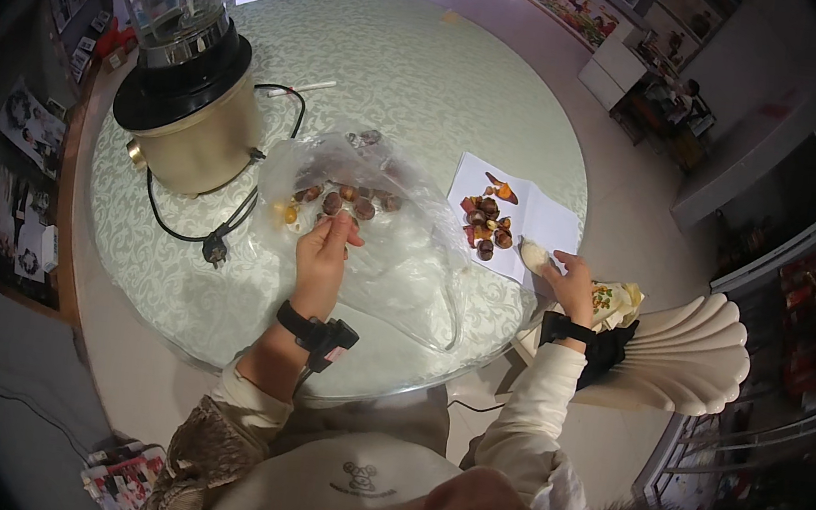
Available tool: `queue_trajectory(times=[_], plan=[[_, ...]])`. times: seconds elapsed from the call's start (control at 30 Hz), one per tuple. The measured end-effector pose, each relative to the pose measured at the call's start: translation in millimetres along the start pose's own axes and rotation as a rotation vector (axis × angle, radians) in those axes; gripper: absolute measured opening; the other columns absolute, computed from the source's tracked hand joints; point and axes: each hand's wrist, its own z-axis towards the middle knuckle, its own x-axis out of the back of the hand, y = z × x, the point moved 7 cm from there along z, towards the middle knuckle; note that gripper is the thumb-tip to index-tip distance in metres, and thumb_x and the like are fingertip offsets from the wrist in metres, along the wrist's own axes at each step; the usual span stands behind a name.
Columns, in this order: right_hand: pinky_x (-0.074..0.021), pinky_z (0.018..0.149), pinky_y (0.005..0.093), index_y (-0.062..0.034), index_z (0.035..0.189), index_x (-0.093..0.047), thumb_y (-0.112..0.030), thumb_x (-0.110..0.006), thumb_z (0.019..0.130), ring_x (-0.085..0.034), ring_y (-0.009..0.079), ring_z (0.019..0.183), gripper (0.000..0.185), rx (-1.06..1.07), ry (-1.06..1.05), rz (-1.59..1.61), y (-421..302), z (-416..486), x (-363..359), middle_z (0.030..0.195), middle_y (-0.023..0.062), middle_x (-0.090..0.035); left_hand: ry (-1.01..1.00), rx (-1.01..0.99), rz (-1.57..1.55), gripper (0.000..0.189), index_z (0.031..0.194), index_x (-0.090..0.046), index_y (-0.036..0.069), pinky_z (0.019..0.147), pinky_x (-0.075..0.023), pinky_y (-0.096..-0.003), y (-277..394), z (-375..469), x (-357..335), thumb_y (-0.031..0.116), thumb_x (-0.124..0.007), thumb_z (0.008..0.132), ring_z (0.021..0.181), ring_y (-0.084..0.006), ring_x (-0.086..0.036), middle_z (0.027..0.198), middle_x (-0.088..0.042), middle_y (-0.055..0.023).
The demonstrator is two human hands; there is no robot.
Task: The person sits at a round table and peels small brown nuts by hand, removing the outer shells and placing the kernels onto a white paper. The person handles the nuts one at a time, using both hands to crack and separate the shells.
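Note:
Several brown chestnuts [364, 208] lie in and under the folds of a clear plastic bag [390, 276] on the round table. A yellow peeled chestnut [290, 214] is at the bag's left side. My left hand [330, 246] is over the bag with thumb and fingertips pinched together beside the chestnuts; whether something small is between them is hidden. On the right, brown shells and nuts [489, 223] form a pile on folded white paper [559, 223]. My right hand [572, 285] has thumb and forefinger apart at the right end of a pale oval thing [533, 256] on that paper.
A blender [195, 132] with a glass jar stands at the left, its black cord and plug [214, 249] near the bag. A white stick [314, 88] lies behind. Beyond the table's right edge [590, 170] is a cream shell-shaped chair back [691, 355].

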Motion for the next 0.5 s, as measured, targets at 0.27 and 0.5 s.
queue_trajectory(times=[0.27,0.5], plan=[[-0.0356,0.090,0.0458,-0.0084,0.111,-0.060,-0.033,-0.070,0.064,-0.057,0.0275,0.100,0.054,-0.031,-0.006,-0.078,7.0,-1.2,-20.3,0.108,0.0113,-0.060,-0.029,0.046,-0.011,0.029,0.077,-0.061,0.005,0.058,-0.0332,-0.0196,-0.9,-1.2,-4.1,0.028,-0.053,0.091,0.064,-0.0049,-0.040,0.075,-0.055,0.0019],[-0.0351,0.086,0.0439,-0.0088,0.110,-0.056,-0.022,-0.070,0.064,-0.059,0.0277,0.095,0.051,-0.084,-0.047,-0.039,-3.4,1.4,-22.1,0.098,0.0093,-0.064,-0.060,0.057,-0.035,0.028,0.079,-0.062,0.004,0.058,-0.0350,-0.0196,-6.6,0.5,-4.7,0.027,-0.052,0.092,0.069,-0.0052,-0.045,0.078,-0.058,0.0009]])
